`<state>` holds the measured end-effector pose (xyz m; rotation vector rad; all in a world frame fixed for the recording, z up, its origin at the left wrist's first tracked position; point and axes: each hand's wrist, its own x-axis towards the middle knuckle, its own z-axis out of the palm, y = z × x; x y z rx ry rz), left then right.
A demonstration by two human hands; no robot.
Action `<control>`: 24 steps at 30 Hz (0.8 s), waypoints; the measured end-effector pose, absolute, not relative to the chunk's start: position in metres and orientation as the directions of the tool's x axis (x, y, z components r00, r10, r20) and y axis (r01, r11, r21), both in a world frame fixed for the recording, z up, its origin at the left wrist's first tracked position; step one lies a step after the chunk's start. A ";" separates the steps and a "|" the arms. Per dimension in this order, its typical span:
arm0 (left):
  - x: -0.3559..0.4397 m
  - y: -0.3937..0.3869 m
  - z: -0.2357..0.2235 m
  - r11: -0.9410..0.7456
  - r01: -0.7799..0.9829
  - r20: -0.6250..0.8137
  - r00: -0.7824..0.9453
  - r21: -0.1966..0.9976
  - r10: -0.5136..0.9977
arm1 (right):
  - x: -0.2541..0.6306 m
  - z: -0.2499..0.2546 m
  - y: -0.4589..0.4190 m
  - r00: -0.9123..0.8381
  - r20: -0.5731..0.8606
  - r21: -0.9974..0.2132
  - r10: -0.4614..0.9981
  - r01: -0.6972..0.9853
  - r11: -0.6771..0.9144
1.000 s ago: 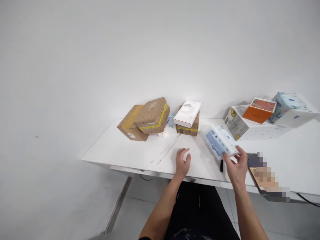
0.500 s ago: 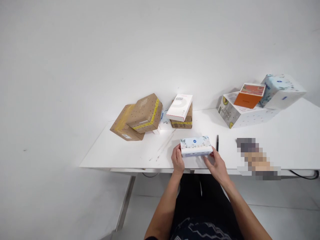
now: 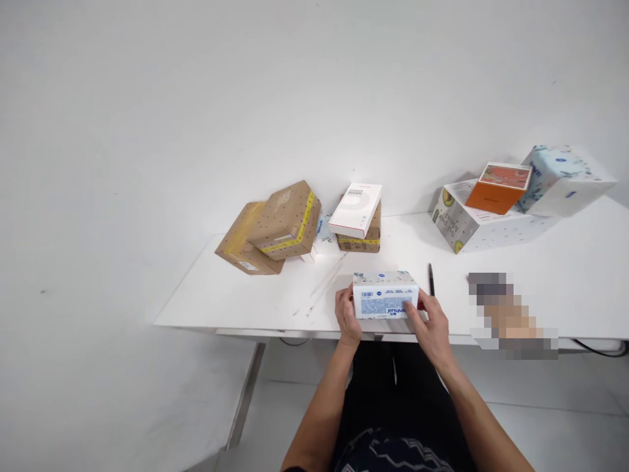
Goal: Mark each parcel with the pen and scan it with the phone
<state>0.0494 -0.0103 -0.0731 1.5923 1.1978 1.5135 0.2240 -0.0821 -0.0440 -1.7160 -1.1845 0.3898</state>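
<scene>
Between my two hands is a white tissue pack (image 3: 381, 295) with a leaf print on top and blue printing on the side that faces me. My left hand (image 3: 348, 317) closes round its left end. At the other end my right hand (image 3: 431, 324) grips it, the thumb pressed on the printed side and the fingers behind. A black pen (image 3: 431, 280) lies on the table just beyond my right hand.
Two taped cardboard boxes (image 3: 285, 223) lean together at the left. A white power bank box (image 3: 356, 210) tops a small carton (image 3: 361, 244). On the right, an orange box (image 3: 498, 195) rests on a Super Meal box (image 3: 455, 223), beside a floral pack (image 3: 565, 183). A blurred patch covers something at the table's front edge.
The tissue pack has been tilted, so its printed side now faces me more fully. My right thumb has moved up onto that side.
</scene>
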 end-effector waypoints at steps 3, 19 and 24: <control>0.051 -0.009 -0.070 -0.338 0.157 0.355 -0.097 0.928 0.930 | 0.222 -0.050 -0.080 0.483 0.239 -0.871 0.843 0.490 -0.033; 0.054 -0.009 -0.074 -0.277 0.040 0.280 -0.163 0.960 0.946 | 0.220 -0.083 -0.086 0.459 0.315 -0.885 0.831 0.458 0.082; 0.056 -0.012 -0.075 -0.305 -0.008 0.299 -0.180 0.952 0.937 | 0.221 -0.079 -0.090 0.434 0.400 -0.884 0.807 0.416 0.214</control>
